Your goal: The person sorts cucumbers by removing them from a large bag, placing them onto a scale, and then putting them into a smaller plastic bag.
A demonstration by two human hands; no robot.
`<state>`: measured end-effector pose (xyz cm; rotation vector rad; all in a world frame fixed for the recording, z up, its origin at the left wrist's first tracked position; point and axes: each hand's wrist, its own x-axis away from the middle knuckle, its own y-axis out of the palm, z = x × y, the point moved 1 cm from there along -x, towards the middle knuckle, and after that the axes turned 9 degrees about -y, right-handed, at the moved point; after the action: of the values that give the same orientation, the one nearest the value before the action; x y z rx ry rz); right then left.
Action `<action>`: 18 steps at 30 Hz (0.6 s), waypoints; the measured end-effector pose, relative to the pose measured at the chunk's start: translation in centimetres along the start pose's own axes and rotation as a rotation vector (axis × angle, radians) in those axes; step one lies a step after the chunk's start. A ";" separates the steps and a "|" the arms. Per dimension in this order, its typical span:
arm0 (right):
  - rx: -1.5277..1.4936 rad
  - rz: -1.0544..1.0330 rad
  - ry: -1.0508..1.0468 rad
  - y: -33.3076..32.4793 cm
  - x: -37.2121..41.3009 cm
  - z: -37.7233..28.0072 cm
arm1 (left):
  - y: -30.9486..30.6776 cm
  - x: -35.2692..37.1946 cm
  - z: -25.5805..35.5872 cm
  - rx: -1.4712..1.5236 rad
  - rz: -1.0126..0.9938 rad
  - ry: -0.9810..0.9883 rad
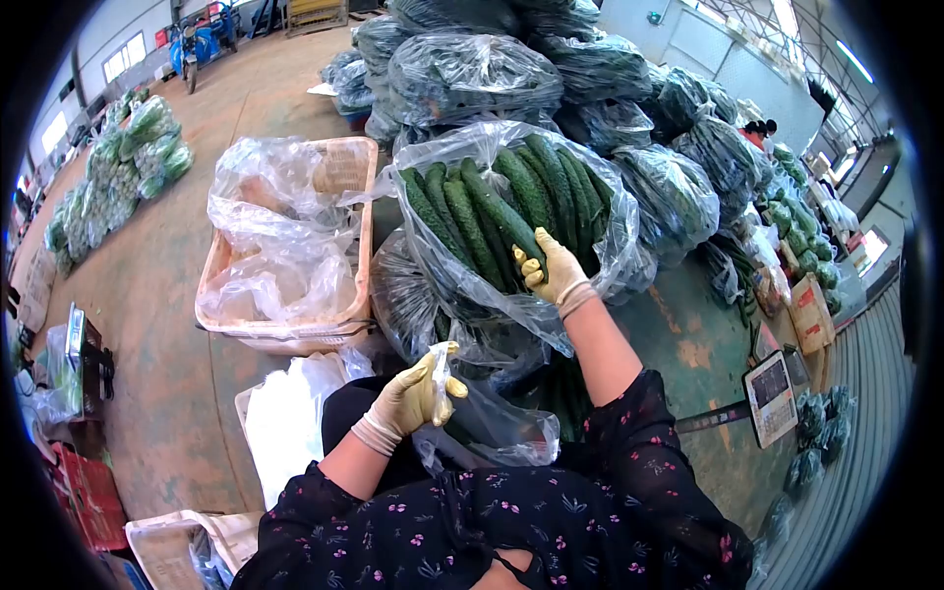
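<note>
while right fingers (532,270) clamp one cucumber (499,210), left fingers (455,387) pinch one plastic bag (500,423)

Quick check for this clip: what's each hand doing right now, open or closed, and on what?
Left hand: closed, pinching a clear plastic bag.
Right hand: closed, holding the near end of a cucumber.

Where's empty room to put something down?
Bare floor lies left of the orange crate, up to the wrapped vegetables. Another free patch lies between the right hand and the keypad unit. It's crowded behind the cucumbers, where stuffed bags pile up.
</note>
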<state>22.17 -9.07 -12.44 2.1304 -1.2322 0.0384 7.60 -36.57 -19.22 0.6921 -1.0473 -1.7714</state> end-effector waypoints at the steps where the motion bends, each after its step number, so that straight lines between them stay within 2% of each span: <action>1: -0.104 -0.086 0.053 -0.3 0.7 0.4 | 0.0 0.0 -0.1 0.001 -0.003 -0.002; 3: -0.281 -0.251 0.077 -0.6 3.0 1.6 | -0.1 0.1 -0.1 -0.021 0.010 0.015; 5: -0.593 -0.468 0.164 -1.3 4.9 3.9 | -0.3 0.2 -0.2 -0.032 0.007 0.021; 9: -0.698 -0.638 0.147 -1.5 8.9 6.8 | -0.3 0.1 -0.2 -0.036 0.029 0.019; 14: -0.639 -0.592 0.104 -2.4 12.1 8.9 | -0.4 0.1 -0.3 -0.056 0.029 0.017; 16: -0.399 -0.451 -0.053 -2.6 12.9 9.8 | -0.4 0.1 -0.3 -0.077 0.021 0.036; 17: -0.405 -0.452 -0.042 -2.7 13.4 10.2 | -0.3 0.1 -0.4 -0.074 0.033 0.038; 18: -0.246 -0.401 -0.129 -3.0 13.9 10.4 | -0.2 0.1 -0.4 -0.086 0.049 0.055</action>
<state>29.17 -24.51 -17.41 2.1434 -0.8091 -0.4092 7.79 -36.71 -19.59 0.6532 -0.9380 -1.7356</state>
